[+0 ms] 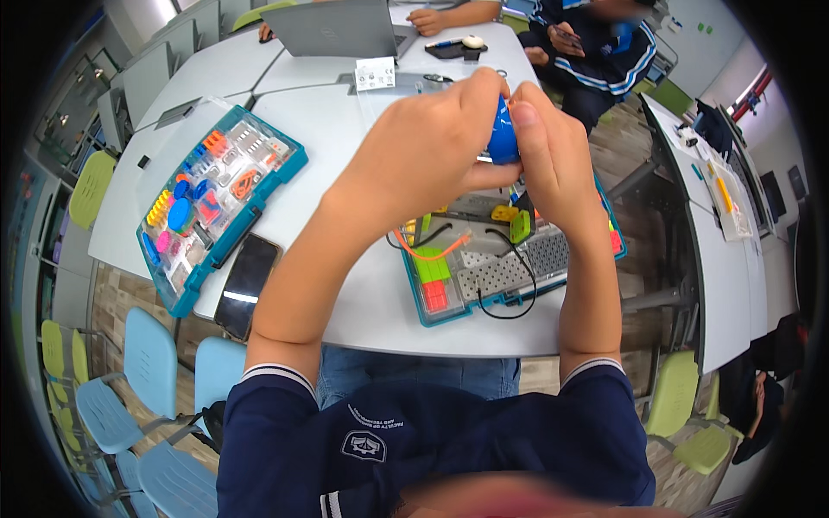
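Both my hands are raised over the table, closed around a glossy blue rounded plastic piece (502, 136). My left hand (440, 129) grips it from the left, fingers curled. From the right, my right hand (553, 147) presses a thumb against its side. The fingers cover much of the piece, so its exact kind is unclear. Below the hands lies an open teal-edged parts case (426, 317) with grey perforated plates (509, 269), green and red blocks (432, 269), an orange cable (440, 254) and black wires.
Left of my arm sits another teal-edged case (246, 216) of small coloured parts, beside a dark phone (247, 285). Farther back are a grey laptop (332, 30), a white label card (375, 74) and two people. Blue chairs (148, 345) stand at lower left, another table (721, 268) at right.
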Demonstrator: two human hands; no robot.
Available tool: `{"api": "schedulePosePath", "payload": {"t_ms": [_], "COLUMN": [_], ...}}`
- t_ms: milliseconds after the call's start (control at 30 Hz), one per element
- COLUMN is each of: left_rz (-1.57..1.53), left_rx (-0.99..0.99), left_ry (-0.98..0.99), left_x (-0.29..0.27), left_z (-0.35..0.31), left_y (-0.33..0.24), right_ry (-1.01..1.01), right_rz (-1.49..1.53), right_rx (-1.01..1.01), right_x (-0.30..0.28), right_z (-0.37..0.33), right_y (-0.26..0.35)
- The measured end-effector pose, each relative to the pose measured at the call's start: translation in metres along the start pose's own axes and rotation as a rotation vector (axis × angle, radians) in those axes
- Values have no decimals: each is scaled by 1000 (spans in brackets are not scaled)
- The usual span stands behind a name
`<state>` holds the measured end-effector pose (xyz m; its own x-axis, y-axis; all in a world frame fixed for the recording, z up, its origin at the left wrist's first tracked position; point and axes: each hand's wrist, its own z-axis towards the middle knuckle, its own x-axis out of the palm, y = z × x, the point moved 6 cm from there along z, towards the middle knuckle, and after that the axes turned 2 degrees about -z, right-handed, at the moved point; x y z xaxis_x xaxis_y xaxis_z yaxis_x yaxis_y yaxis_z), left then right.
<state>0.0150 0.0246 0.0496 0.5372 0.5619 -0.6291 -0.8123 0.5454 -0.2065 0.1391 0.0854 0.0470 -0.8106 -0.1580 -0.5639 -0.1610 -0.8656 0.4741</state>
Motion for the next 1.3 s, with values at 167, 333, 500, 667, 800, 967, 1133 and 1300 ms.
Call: {"api": "schedulePosePath", "payload": {"t_ms": [167,333,500,667,800,967,1133,1300], "left_rz": [4,5,-114,-707,-959,-850,-790,-681], "left_rx": [-5,-6,6,-56,-461,-567,-507,-470], "left_ry": [32,37,3,86,144,-53,-140,-201], "left_x": [-1,-2,-4,0,17,24,21,17], "left_z": [-2,-1,0,3,-5,-10,-12,-15], "left_y": [0,-1,4,15,20,6,-1,-5], "right_ry": [12,6,-8,-138,-242,-291,-273,-271], "right_rz": [79,190,279,-107,-297,-395,-284,-195], "right_rx": [-21,-3,3,-64,-229,-258,-174,-154], "right_x": [4,7,7,-2,5,12,11,12], "right_z": [-1,-1,-2,0,-3,-6,-9,-9], "right_y": [0,-4,-9,-9,2,8,13,16]}}
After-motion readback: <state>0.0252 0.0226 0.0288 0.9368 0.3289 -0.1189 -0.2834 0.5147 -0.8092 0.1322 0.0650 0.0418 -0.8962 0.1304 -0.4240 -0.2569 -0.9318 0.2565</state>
